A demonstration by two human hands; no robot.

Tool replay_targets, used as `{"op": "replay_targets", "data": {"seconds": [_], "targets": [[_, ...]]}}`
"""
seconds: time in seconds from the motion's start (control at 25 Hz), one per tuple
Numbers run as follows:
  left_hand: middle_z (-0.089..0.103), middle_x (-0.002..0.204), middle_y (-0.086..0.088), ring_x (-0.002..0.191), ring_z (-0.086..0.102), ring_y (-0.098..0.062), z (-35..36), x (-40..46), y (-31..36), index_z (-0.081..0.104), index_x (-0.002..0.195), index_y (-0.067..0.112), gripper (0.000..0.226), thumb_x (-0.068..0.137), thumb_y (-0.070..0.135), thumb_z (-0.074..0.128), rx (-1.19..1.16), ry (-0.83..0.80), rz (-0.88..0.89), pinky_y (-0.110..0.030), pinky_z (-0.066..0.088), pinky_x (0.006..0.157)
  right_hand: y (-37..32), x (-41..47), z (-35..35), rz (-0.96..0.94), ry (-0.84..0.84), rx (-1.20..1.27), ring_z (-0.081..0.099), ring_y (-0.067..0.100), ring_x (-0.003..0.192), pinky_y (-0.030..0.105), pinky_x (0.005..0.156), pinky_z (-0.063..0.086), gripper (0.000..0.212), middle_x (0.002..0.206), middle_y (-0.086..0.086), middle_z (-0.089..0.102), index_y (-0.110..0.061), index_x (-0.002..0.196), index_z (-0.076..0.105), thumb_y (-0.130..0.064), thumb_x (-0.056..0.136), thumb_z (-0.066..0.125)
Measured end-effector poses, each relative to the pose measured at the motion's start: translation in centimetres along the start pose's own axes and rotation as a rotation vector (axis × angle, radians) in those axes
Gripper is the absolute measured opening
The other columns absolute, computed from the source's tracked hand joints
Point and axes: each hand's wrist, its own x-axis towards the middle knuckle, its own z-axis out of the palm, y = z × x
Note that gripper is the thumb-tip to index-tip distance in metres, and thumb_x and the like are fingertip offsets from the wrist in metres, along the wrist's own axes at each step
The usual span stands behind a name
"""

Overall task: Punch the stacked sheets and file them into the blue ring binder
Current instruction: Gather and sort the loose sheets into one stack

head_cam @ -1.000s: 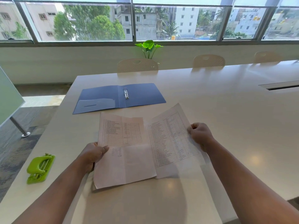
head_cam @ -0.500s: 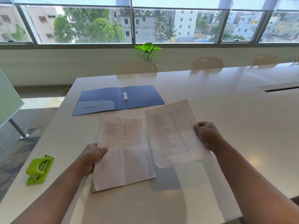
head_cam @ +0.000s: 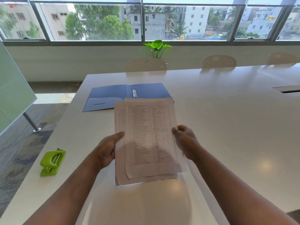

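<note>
A loose stack of printed sheets (head_cam: 149,140) is lifted above the white table (head_cam: 227,127), tilted toward me, edges uneven. My left hand (head_cam: 107,148) grips its left edge with the thumb on top. My right hand (head_cam: 185,140) pinches the right edge. The blue ring binder (head_cam: 112,96) lies open flat behind the sheets, its metal rings (head_cam: 134,92) showing at the spine; its near right part is hidden by the paper. A green hole punch (head_cam: 52,162) sits at the table's left edge, well left of my left arm.
Beige chairs (head_cam: 146,64) line the table's far side under the windows, with a small green plant (head_cam: 157,47) behind. A frosted glass panel (head_cam: 14,88) on a metal leg stands to the left. A cable slot (head_cam: 287,90) is at far right.
The sheet in my right hand has swung left onto the sheets in my left hand, forming one stack. Both hands have lifted it off the table and moved closer together.
</note>
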Motion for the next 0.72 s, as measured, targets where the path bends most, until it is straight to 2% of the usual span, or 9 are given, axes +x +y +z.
{"op": "replay_targets", "data": {"seconds": [0.08, 0.16, 0.28, 0.36, 0.44, 0.56, 0.72], "targets": [[0.076, 0.117, -0.011, 0.107, 0.073, -0.035, 0.5, -0.2, 0.2, 0.067, 0.127, 0.015, 0.039, 0.096, 0.038, 0.067, 0.026, -0.002, 0.032, -0.051, 0.061, 0.085, 0.2, -0.3, 1.0, -0.011, -0.031, 0.024, 0.071, 0.032, 0.108, 0.050, 0.099, 0.056, 0.015, 0.115, 0.018, 0.072, -0.003, 0.111, 0.059, -0.016, 0.105, 0.054], [0.078, 0.112, -0.012, 0.100, 0.076, -0.034, 1.0, -0.1, 0.2, 0.066, 0.124, 0.009, 0.041, 0.089, 0.030, 0.075, 0.076, 0.069, 0.070, -0.054, 0.060, 0.087, 0.3, -0.5, 1.7, -0.028, -0.048, 0.019, 0.069, 0.032, 0.110, 0.052, 0.099, 0.056, 0.013, 0.118, 0.018, 0.069, -0.006, 0.113, 0.055, -0.016, 0.105, 0.053], [0.077, 0.113, -0.011, 0.098, 0.076, -0.031, 1.2, 0.0, 0.0, 0.067, 0.121, 0.010, 0.028, 0.094, 0.016, 0.071, 0.091, 0.135, 0.104, -0.056, 0.059, 0.090, -0.1, -0.7, 2.1, -0.081, -0.078, 0.031, 0.071, 0.033, 0.106, 0.053, 0.095, 0.059, 0.013, 0.118, 0.020, 0.068, -0.010, 0.114, 0.047, -0.015, 0.105, 0.054], [0.078, 0.113, -0.008, 0.101, 0.075, -0.032, 1.2, 0.0, 0.2, 0.067, 0.122, 0.012, 0.025, 0.097, 0.015, 0.067, 0.112, 0.133, 0.112, -0.057, 0.058, 0.092, -0.5, -0.9, 2.1, -0.107, -0.128, 0.050, 0.074, 0.033, 0.102, 0.051, 0.091, 0.061, 0.021, 0.115, 0.017, 0.072, -0.017, 0.121, 0.043, -0.014, 0.104, 0.056], [0.079, 0.111, -0.004, 0.101, 0.075, -0.030, 1.2, -0.1, 0.5, 0.066, 0.123, 0.015, 0.024, 0.099, 0.016, 0.063, 0.120, 0.107, 0.123, -0.052, 0.061, 0.086, -1.0, -1.1, 2.1, -0.119, -0.186, 0.046, 0.074, 0.031, 0.104, 0.052, 0.093, 0.060, 0.028, 0.118, 0.016, 0.073, -0.016, 0.128, 0.045, -0.012, 0.104, 0.057], [0.079, 0.110, 0.001, 0.099, 0.076, -0.024, 1.6, -0.6, 1.1, 0.066, 0.123, 0.018, 0.023, 0.100, 0.018, 0.061, 0.109, 0.053, 0.203, -0.037, 0.064, 0.071, -1.5, -1.1, 1.9, -0.195, -0.246, -0.019, 0.072, 0.029, 0.108, 0.053, 0.098, 0.057, 0.022, 0.120, 0.013, 0.073, -0.008, 0.124, 0.058, -0.008, 0.103, 0.057], [0.077, 0.113, 0.006, 0.102, 0.074, -0.015, 2.3, -1.2, 2.6, 0.068, 0.118, 0.023, 0.021, 0.100, 0.015, 0.061, 0.150, 0.098, 0.461, -0.029, 0.063, 0.078, -3.3, -1.1, 1.9, -0.357, -0.257, -0.001, 0.070, 0.033, 0.113, 0.053, 0.097, 0.056, 0.025, 0.122, 0.013, 0.073, -0.009, 0.124, 0.063, -0.003, 0.100, 0.061]]}}
